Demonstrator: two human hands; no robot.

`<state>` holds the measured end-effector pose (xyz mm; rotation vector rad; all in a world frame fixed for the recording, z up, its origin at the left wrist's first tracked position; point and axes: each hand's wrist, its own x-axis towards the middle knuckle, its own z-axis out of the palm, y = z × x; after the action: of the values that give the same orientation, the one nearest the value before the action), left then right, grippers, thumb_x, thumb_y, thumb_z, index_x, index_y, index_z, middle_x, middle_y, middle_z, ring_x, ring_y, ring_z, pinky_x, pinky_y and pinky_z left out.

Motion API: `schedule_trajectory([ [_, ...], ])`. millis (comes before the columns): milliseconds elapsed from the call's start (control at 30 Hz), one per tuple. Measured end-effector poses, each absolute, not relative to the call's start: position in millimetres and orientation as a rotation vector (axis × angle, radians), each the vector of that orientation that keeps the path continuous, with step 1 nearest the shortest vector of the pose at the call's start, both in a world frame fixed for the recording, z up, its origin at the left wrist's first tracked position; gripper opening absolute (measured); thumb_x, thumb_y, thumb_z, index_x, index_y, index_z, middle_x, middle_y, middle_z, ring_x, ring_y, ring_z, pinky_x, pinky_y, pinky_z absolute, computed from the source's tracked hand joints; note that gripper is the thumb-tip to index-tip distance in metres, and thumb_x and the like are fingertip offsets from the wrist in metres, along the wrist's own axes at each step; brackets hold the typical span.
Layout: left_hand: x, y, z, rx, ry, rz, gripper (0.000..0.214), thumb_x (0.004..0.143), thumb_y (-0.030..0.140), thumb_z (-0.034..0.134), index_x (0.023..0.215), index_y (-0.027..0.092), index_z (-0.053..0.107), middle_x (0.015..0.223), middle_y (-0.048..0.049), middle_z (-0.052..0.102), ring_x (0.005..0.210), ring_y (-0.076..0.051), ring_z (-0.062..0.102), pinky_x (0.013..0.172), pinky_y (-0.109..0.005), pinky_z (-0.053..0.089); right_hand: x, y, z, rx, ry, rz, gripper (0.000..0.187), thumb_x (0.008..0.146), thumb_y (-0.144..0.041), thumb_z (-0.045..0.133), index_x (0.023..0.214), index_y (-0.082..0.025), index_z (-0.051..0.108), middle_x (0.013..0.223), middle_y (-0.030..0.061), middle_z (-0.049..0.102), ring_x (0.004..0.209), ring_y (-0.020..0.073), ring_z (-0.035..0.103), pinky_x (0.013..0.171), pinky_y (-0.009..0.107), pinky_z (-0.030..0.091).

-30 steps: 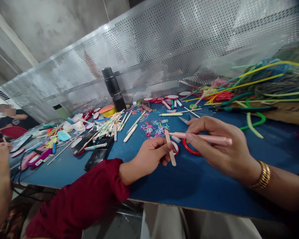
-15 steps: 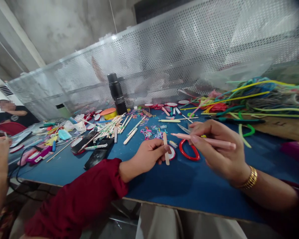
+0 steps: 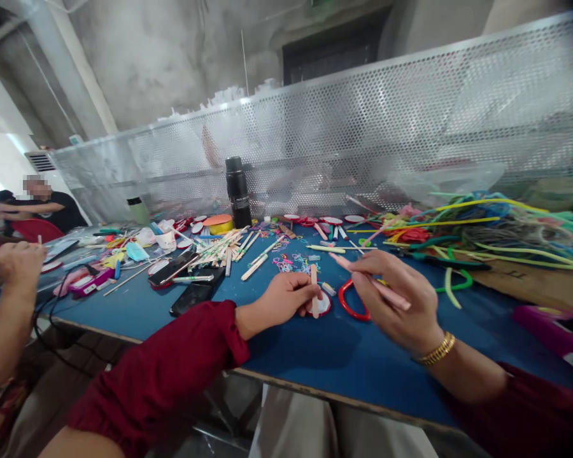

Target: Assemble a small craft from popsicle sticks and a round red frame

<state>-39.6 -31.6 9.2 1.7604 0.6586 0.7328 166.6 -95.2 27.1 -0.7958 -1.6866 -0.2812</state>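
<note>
1 red handle (image 3: 345,308) — by right hand (image 3: 413,321)

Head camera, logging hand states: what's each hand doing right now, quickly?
Left hand: closed, holding a flat wooden stick.
Right hand: closed, holding a pink pen.

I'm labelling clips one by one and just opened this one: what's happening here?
At a cluttered blue table, the left hand holds a flat stick upright, while the right hand holds a pink pen. The pen's tip stands apart from the stick. Red-handled scissors lie by the right hand. Another person's hand is raised at far left.
</note>
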Motion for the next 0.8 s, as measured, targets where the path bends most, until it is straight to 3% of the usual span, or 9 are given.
schedule_trajectory([
  [200,-43,-25,7,1.768,0.688,0.779,0.047,0.087,0.062,0.065,0.076,0.017,0.061,0.061,0.0019,0.057,0.051,-0.009,0.051,0.052,-0.023,0.04,184,-86,35,-0.95,-1.531,-0.413,0.02,0.1,-0.029,0.062,0.114,-0.029,0.076,0.095,0.0053,0.074,0.085,0.0246,0.068,0.08,0.041,0.054],
  [333,-43,-24,10,1.765,0.7,0.794,0.045,0.087,0.06,0.066,0.076,0.016,0.061,0.06,0.0025,0.057,0.05,-0.009,0.05,0.052,-0.023,0.04,196,-74,34,-1.084,-1.498,-0.243,0.032,0.105,-0.034,0.048,0.12,-0.026,0.075,0.105,0.0076,0.076,0.093,0.0252,0.07,0.085,0.042,0.055],
  [433,-43,-26,12,1.766,0.696,0.781,0.045,0.087,0.058,0.066,0.073,0.016,0.06,0.058,0.0023,0.056,0.049,-0.009,0.05,0.052,-0.024,0.039,203,-59,26,-1.258,-1.518,-0.206,0.034,0.099,-0.038,0.053,0.116,-0.022,0.077,0.107,0.0094,0.078,0.094,0.0257,0.071,0.085,0.042,0.055],
  [533,-43,-27,12,1.763,0.691,0.777,0.046,0.087,0.058,0.067,0.07,0.017,0.058,0.058,0.0017,0.057,0.049,-0.009,0.05,0.051,-0.024,0.039,207,-43,20,-1.499,-1.611,0.002,0.039,0.092,-0.04,0.057,0.117,-0.019,0.079,0.085,0.0046,0.077,0.067,0.0193,0.064,0.064,0.032,0.05],
  [600,-42,-27,11,1.768,0.687,0.781,0.045,0.088,0.057,0.066,0.07,0.017,0.058,0.06,0.001,0.058,0.05,-0.01,0.051,0.052,-0.024,0.04,206,-33,20,-1.63,-1.688,0.132,0.042,0.09,-0.039,0.056,0.12,-0.02,0.079,0.074,0.0007,0.073,0.061,0.0178,0.063,0.06,0.03,0.047],
  [700,-42,-26,10,1.785,0.677,0.78,0.045,0.089,0.056,0.066,0.069,0.017,0.057,0.06,0.0004,0.059,0.05,-0.01,0.051,0.052,-0.024,0.04,200,-17,26,-1.788,-1.831,0.168,0.047,0.093,-0.036,0.05,0.129,-0.019,0.075,0.076,0.0016,0.076,0.072,0.0196,0.07,0.068,0.029,0.049],
  [800,-43,-26,9,1.786,0.669,0.772,0.045,0.089,0.057,0.066,0.069,0.017,0.057,0.059,0.0002,0.058,0.05,-0.009,0.05,0.052,-0.023,0.04,191,2,32,-2.001,-1.969,-0.022,0.051,0.098,-0.034,0.042,0.137,-0.022,0.072,0.099,0.0072,0.082,0.092,0.0224,0.075,0.078,0.03,0.051],
])
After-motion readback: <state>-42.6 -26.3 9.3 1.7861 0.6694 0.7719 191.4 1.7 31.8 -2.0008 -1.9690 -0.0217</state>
